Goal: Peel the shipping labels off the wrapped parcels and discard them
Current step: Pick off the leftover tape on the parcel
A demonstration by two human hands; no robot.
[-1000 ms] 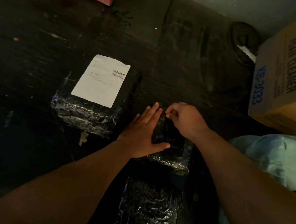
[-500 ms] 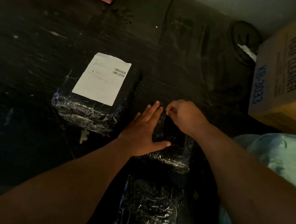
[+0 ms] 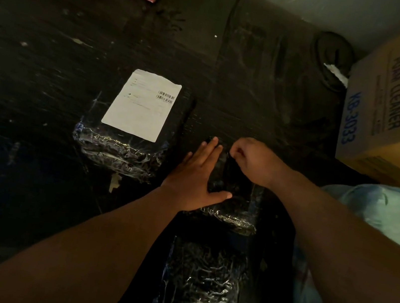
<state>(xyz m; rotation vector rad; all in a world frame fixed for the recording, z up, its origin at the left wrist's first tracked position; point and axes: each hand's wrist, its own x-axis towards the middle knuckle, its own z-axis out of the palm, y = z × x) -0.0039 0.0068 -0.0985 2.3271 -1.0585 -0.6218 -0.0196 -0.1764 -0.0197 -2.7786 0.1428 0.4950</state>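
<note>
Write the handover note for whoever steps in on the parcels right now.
Left hand: flat, pressing down the middle parcel.
Right hand: fingers pinched at that parcel's far edge; what they hold is too dark to tell.
Left parcel has its white label fully stuck on.
Near parcel shows no label.
Left to do: peel the white label and discard it.
</note>
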